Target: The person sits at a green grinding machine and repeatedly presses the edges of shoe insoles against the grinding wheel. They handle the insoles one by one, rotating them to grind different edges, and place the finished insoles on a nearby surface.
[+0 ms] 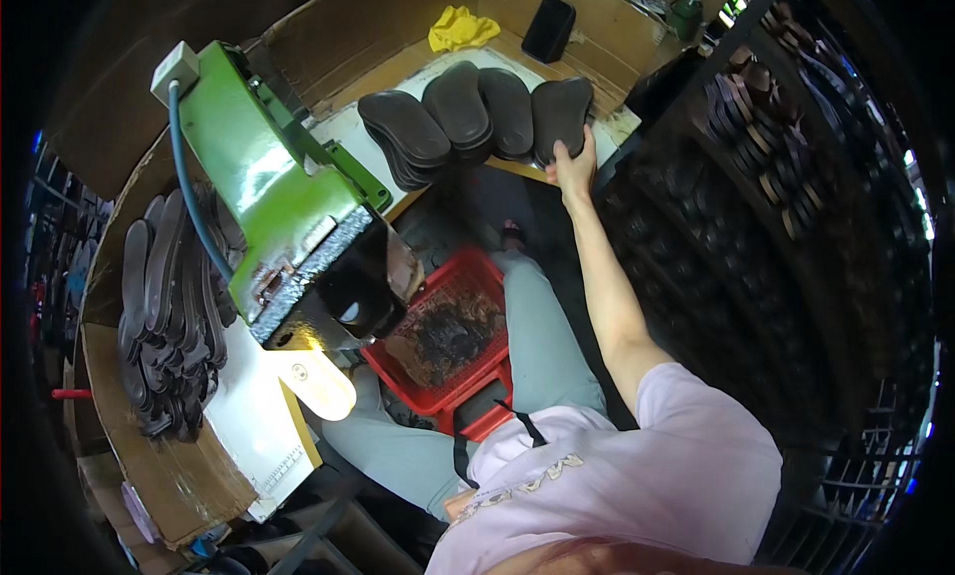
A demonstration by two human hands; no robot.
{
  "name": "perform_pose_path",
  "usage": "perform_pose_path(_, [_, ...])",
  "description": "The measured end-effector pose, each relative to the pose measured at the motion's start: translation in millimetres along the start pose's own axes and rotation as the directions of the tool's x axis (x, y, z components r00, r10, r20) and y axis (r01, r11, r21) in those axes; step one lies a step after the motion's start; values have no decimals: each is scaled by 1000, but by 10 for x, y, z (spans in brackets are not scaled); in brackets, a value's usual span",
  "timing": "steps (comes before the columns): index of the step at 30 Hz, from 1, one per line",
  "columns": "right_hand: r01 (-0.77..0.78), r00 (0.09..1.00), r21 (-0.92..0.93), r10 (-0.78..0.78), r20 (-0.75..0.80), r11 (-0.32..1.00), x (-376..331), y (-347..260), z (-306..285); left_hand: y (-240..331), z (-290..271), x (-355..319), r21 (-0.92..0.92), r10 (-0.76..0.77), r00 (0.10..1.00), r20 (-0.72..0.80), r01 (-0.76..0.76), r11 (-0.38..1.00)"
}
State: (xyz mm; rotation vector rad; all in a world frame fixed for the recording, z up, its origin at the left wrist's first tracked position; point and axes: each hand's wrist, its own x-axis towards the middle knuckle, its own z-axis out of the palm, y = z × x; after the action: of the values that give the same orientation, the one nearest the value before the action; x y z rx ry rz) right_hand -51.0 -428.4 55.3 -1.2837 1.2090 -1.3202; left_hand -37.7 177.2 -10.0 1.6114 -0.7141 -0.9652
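Observation:
At the far right end of the white table, my right hand grips the near end of a dark brown shoe sole, thumb on top. Whether more soles lie under it in that grip is hard to tell. To its left stand more piles of dark soles: a narrow one, a middle one and a fanned one. My left hand does not show.
A green machine with a blue cable stands left of centre. Below it sits a red basket of dark scraps, between my legs. Many soles lean at the left. A cream insole-shaped piece, yellow cloth and black phone-shaped object lie around.

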Motion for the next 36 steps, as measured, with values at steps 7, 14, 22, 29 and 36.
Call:
perform_pose_path(7, [-10, 996, -231, 29, 79, 973, -145, 7, 160, -128, 40, 31, -56, 150, 988, 40, -147, 988])
perform_pose_path(14, [-191, 977, 103, 179, 116, 976, -136, 522, -319, -108, -32, 26, -488, 11, 943, -334, -183, 854])
perform_pose_path(22, [-65, 983, 8, 63, 174, 998, -811, 658, -286, 2192, -2501, 2001, 749, 750, 201, -631, -95, 656])
perform_pose_path(29, [-185, 917, -36, 186, 353, 982, -1546, 419, -226, 2369, -3088, 2735, 815, 814, 178, -553, 319, 484])
perform_pose_path(36, [-505, 390, -153, 383, 837, 849, -2502, 9, -145, 2186, -1939, 954, 739, 735, 229, -638, -86, 668])
